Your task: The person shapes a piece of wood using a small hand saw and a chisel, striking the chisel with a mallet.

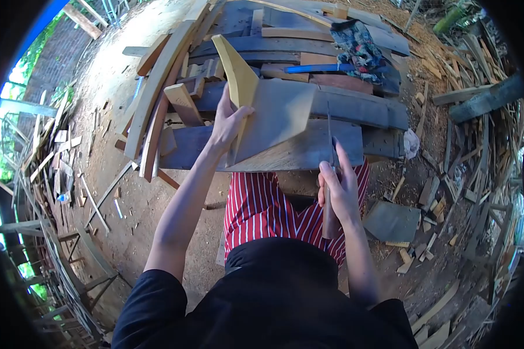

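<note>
My left hand (pixel 230 123) is closed around an angled piece of pale wood (pixel 239 72), which stands tilted up over the workbench (pixel 183 139). Right beside this piece, a broad flat grey board face (pixel 279 110) slopes toward the bench's near edge. In my right hand (pixel 339 183) is a long thin wooden-handled tool (pixel 330 218). Its slim dark shaft points away from me, with thumb and forefinger along it and the handle hanging below the palm. The shaft's tip overlaps the dark planks at the right of the bench.
Long wooden strips (pixel 166 87) lean along the bench's left side. A crumpled patterned cloth (pixel 358 49) lies at the back right, near a blue strip (pixel 317 68). Scrap wood (pixel 480 157) is piled on the right, and a flat grey board (pixel 392 221) rests on the ground.
</note>
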`<state>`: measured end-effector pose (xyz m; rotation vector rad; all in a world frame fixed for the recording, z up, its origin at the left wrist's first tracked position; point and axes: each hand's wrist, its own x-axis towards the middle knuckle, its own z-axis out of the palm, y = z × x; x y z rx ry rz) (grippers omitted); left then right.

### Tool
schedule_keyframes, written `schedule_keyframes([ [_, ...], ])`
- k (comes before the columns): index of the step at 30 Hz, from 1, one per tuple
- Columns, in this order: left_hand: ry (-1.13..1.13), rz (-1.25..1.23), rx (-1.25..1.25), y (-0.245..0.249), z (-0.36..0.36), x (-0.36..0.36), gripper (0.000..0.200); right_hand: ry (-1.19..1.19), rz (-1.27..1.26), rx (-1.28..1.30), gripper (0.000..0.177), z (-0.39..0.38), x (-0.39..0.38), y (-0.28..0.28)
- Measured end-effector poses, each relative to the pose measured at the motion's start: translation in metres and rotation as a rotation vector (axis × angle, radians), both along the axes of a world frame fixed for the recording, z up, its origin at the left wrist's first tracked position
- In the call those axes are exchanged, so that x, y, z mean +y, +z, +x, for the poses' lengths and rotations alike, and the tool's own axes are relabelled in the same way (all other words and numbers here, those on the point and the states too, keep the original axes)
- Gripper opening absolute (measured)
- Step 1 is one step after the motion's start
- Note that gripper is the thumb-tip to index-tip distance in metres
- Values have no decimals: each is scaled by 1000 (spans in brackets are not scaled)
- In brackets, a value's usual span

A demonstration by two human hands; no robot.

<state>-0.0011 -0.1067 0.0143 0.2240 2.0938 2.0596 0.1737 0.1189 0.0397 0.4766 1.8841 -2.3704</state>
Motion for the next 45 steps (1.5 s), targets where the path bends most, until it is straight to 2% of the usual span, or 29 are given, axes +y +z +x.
schedule_keyframes([
  [1,-6,0,-7,-2,-4,3,78,-6,0,-7,68,0,0,-2],
  [3,223,-213,504,-4,-11,7,84,0,29,12,68,-1,0,-4],
  [4,225,-217,502,-5,-15,9,84,3,25,9,68,-2,-1,-6],
  [7,485,-92,592,1,-20,22,80,-17,54,2,69,-8,-5,-7],
  [8,490,9,555,4,-17,29,68,-14,100,5,70,-13,-9,-7],
  [9,481,7,554,6,-18,36,68,-15,146,9,71,-20,-12,-6],
  [11,564,206,537,5,-20,48,56,-36,224,82,72,-38,-17,-18],
  [14,539,270,407,4,-12,54,60,-150,205,179,73,-67,-30,-16],
  [16,526,347,313,0,0,64,66,-98,69,117,74,-81,-31,-7],
  [18,523,423,222,0,12,64,71,-61,109,157,74,-91,-28,-9],
  [20,424,571,68,2,25,60,68,-42,237,249,75,-98,-24,-15],
  [21,421,570,64,4,30,55,68,-46,238,246,75,-96,-21,-14],
  [23,148,456,0,9,34,32,93,68,19,55,73,-89,-15,-8],
  [25,52,286,0,11,28,8,86,72,30,-12,72,-87,-11,-1],
  [27,-61,318,34,14,24,-22,95,73,44,-76,71,-86,-6,-2],
  [28,-61,317,31,21,22,-37,95,107,121,-40,71,-87,-1,-4],
  [30,-434,102,-124,36,22,-63,114,197,200,45,69,-92,9,-6],
  [31,-435,100,-124,38,27,-68,114,195,198,46,69,-96,12,1],
  [33,-437,142,-232,40,38,-77,131,365,387,-15,68,-101,21,22],
  [34,-490,279,-184,36,40,-82,132,404,529,30,69,-103,21,30],
  [35,-492,276,-189,33,45,-85,132,402,525,26,69,-109,23,27],
  [37,-221,525,-387,32,62,-79,126,496,503,46,74,-124,27,23],
  [38,-116,519,-416,31,72,-66,103,530,551,84,75,-129,26,24],
  [39,-105,516,-422,23,75,-63,103,539,543,80,75,-135,20,21],
  [41,-318,690,-839,3,73,-59,70,523,938,280,77,-150,10,17],
  [42,-225,519,-839,10,78,-46,59,525,934,282,77,-156,5,18],
  [43,-132,350,-836,21,85,-31,49,522,1069,350,75,-162,0,19],
  [44,6,304,-886,28,89,-20,38,512,1206,417,73,-168,-3,20],
  [45,-4,298,-888,19,85,-19,38,493,1346,476,70,-170,-2,20],
])
